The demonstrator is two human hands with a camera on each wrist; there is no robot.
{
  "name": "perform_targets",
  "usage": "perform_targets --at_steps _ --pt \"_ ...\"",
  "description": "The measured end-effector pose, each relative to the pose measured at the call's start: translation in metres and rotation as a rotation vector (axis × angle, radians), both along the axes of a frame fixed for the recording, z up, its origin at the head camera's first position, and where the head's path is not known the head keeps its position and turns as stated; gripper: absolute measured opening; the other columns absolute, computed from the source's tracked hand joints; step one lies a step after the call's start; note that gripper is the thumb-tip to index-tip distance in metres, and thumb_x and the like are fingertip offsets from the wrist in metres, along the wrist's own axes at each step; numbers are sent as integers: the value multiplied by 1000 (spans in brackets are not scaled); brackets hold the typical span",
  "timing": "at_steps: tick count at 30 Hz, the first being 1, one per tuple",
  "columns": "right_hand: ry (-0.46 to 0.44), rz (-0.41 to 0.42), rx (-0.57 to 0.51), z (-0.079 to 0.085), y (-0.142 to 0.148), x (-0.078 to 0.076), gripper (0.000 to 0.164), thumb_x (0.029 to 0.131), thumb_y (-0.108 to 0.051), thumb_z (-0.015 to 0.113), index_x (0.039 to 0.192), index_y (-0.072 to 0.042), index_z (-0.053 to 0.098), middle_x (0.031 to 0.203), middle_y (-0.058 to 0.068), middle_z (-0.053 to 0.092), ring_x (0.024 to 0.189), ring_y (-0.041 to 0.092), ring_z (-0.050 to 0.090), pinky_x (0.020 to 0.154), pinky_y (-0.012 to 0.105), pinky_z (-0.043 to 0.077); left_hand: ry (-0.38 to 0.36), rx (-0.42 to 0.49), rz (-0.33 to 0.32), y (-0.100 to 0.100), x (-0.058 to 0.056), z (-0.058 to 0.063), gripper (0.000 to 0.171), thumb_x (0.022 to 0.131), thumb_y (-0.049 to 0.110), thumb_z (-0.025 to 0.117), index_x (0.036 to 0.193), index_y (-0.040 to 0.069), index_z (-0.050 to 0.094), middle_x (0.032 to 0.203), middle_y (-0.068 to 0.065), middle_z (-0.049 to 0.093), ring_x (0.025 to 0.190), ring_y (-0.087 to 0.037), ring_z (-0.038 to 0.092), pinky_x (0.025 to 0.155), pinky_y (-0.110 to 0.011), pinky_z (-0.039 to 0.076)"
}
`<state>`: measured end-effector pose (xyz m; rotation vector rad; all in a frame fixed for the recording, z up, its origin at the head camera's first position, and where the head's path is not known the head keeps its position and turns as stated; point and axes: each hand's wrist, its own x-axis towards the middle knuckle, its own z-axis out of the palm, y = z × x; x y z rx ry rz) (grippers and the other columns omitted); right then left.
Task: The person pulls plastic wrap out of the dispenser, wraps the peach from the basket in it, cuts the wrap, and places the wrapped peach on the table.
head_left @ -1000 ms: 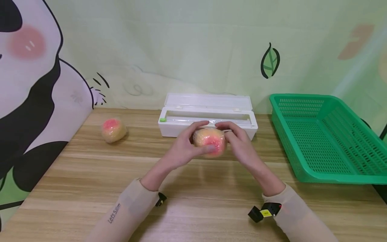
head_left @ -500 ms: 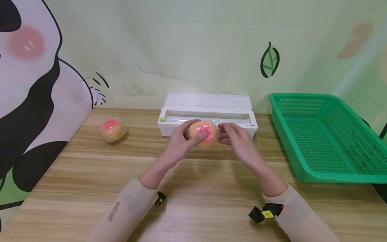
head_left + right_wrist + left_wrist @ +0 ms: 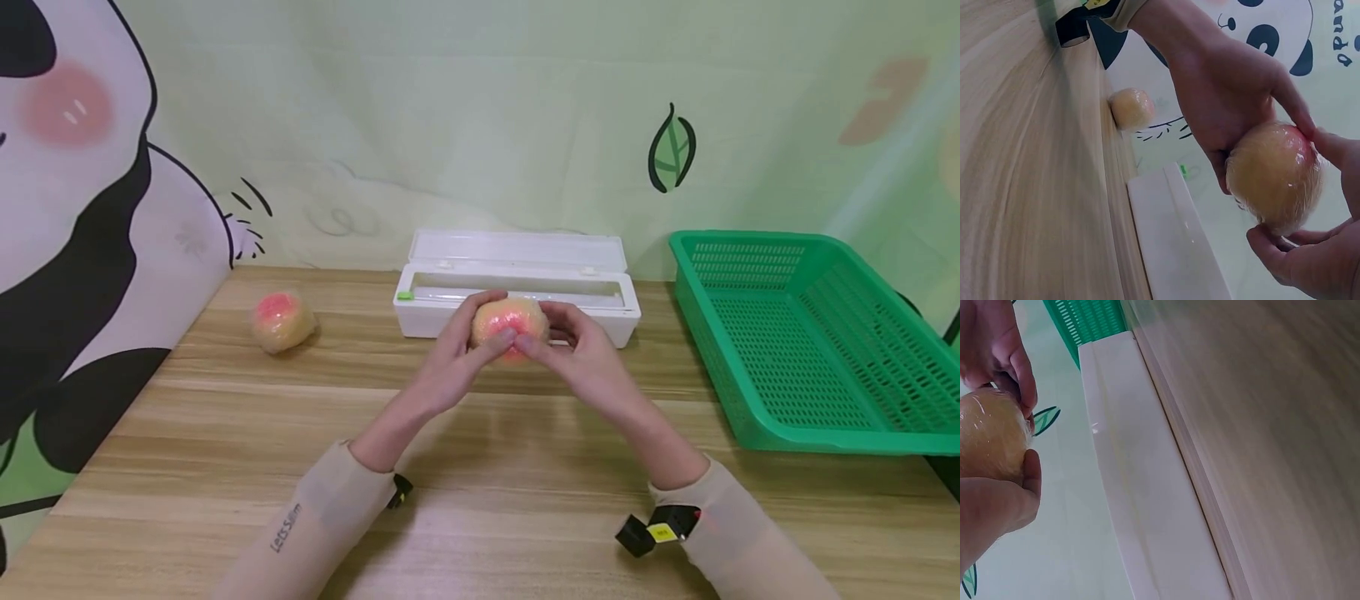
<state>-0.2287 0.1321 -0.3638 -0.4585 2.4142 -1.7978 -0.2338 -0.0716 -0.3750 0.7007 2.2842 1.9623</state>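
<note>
Between my two hands, raised off the table, is a yellow and pink peach wrapped in clear cling film. My left hand grips its left side, thumb across the pink front. From the right, my right hand holds it too, its thumb tip meeting the left thumb. In the right wrist view the film on the peach looks wrinkled, with fingers of both hands around it. Behind the hands stands a white cling film dispenser, its lid raised and a roll visible inside. The left wrist view shows the peach's plain yellow underside.
A second film-wrapped peach rests on the wooden table at the left. To the right stands a green plastic basket with perforated walls. A printed cloth backdrop hangs behind the table.
My right hand came off the peach's side half a second ago and now holds it again, thumb on the front. The peach has turned and shifted slightly within the left hand.
</note>
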Motion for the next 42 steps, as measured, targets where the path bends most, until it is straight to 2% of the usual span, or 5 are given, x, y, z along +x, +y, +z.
perform_targets --at_steps 16,22,28,36,42 --pt "-159 69 -173 -5 1 -4 60 96 -27 69 142 0 41 127 19 56 110 29 58 98 41 50 -44 -14 -72 3 4 0 47 111 40 32 147 12 41 130 -11 52 115 -24 51 99 -43 40" --pt "-220 110 -243 -7 0 -4 50 97 -26 63 132 -1 36 115 15 59 98 22 60 84 28 51 -69 -1 -140 6 7 -1 47 110 39 40 148 11 40 131 -10 53 114 -22 54 99 -41 43" --pt "-258 132 -373 -8 -1 -4 40 96 -22 59 123 -5 35 118 10 56 101 18 59 87 26 50 -66 -9 -146 8 7 -2 70 101 42 65 153 11 31 139 -11 46 117 -25 57 95 -40 52" --pt "-265 56 -382 -7 -5 -3 41 100 -19 60 126 -1 35 116 12 63 104 17 59 88 25 50 323 -282 111 4 5 6 92 72 28 97 147 18 46 143 -8 38 132 -23 37 104 -45 42" --pt "-257 57 -287 -6 -6 -1 52 103 -28 60 134 4 36 128 21 54 109 22 59 89 27 53 423 -393 95 -1 5 10 82 70 28 98 138 9 56 131 -5 50 119 -18 51 100 -36 48"
